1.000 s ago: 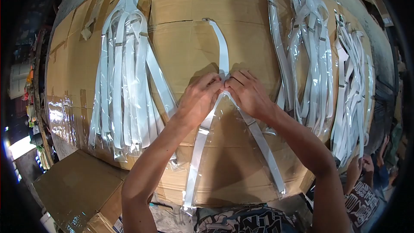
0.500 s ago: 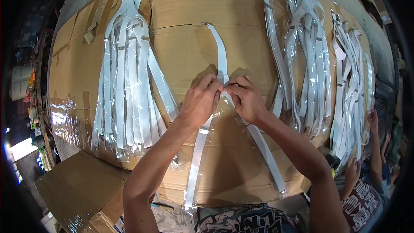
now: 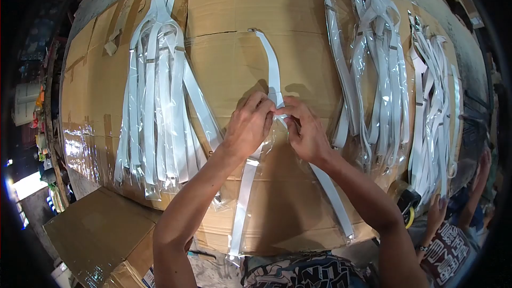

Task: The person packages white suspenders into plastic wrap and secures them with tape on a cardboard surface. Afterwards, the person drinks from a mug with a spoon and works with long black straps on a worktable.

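A pair of white suspenders (image 3: pixel 272 66) lies on the cardboard in front of me. Its single back strap points away and ends in a metal clip (image 3: pixel 253 30); two front straps spread toward me, with clear plastic around their lower ends. My left hand (image 3: pixel 247 124) pinches the suspenders at the join where the straps meet. From the other side, the fingertips of my right hand (image 3: pixel 306 128) are closed on the same join. The fingers partly hide the join itself.
Bundles of white suspenders in clear plastic lie at left (image 3: pixel 160 101) and right (image 3: pixel 368 64), with another bundle (image 3: pixel 433 93) farther right. A tape dispenser (image 3: pixel 408 200) sits near the right edge. A cardboard box (image 3: pixel 98 229) stands lower left. A co-worker's hand (image 3: pixel 437 210) is at lower right.
My right hand has shifted slightly at the join, its fingers drawn closer together. My left hand stays in place. The co-worker's arms at lower right have moved, and more of the tape dispenser shows.
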Available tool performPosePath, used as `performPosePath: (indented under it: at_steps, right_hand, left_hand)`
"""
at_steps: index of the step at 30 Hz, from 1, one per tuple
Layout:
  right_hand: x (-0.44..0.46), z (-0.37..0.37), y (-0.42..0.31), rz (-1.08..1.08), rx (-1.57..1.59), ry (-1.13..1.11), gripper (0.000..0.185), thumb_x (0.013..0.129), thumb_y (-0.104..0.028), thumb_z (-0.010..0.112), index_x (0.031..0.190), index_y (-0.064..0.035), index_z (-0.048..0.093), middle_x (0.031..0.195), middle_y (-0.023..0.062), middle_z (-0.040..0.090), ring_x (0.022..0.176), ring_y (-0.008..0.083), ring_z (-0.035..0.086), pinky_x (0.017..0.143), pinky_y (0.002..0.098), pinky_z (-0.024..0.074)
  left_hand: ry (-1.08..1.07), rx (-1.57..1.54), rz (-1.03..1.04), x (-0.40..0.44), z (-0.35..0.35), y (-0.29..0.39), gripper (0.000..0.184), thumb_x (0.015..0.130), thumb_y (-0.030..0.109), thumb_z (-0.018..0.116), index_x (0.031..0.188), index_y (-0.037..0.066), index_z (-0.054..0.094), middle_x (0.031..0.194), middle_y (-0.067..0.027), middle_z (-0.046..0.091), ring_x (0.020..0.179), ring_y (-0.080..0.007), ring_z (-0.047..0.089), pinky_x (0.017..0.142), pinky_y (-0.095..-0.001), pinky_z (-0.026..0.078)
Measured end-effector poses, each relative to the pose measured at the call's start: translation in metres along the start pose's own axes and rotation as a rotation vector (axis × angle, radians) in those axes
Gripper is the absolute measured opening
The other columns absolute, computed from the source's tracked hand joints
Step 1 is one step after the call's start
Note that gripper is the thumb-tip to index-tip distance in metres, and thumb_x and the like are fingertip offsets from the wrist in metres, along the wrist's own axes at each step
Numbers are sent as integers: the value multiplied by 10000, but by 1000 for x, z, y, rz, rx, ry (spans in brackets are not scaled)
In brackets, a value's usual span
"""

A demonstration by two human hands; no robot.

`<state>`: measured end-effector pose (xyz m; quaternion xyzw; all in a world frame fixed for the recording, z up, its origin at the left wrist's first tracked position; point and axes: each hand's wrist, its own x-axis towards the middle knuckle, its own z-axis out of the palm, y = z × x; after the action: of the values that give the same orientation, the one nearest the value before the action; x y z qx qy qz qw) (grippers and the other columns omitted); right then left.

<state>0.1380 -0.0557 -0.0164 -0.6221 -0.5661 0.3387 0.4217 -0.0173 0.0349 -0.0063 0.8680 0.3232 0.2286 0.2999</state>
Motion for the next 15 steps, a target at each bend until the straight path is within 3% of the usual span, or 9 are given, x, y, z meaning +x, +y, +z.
performPosePath:
  at_steps: [3, 9, 12, 15]
  right_hand:
    - [6, 2, -10, 200, 191, 47, 414, 841, 97, 543, 1236, 13, 448, 969, 202, 678, 921, 414, 640, 782, 459, 501]
    - [17, 0, -21, 110, -29, -28, 442, 847, 93, 542, 1253, 1, 393, 916, 226, 680, 833, 413, 664, 730, 466, 503]
    - [24, -3, -15, 79, -115, -73, 415, 852, 87, 555, 1233, 14, 407, 955, 213, 683, 823, 319, 691, 734, 406, 530]
    - [32, -6, -7, -25, -25, -52, 360, 841, 119, 509, 1167, 0, 417, 803, 210, 652, 691, 392, 648, 659, 458, 492]
  left_hand:
    - [24, 11, -9, -1, 3, 3, 181, 751, -75, 658, 887, 26, 593, 863, -132, 569, 804, -339, 595, 700, -426, 486]
    - [84, 67, 28, -10, 9, -2, 165, 731, -25, 655, 873, 26, 586, 820, -128, 582, 809, -320, 557, 745, -424, 447]
    - [96, 56, -12, -12, 9, 0, 161, 740, -22, 656, 884, 18, 595, 820, -134, 596, 805, -327, 564, 737, -424, 452]
    - [107, 62, -26, -12, 11, 0, 185, 737, -38, 663, 909, 6, 611, 849, -150, 624, 811, -347, 589, 743, -427, 475]
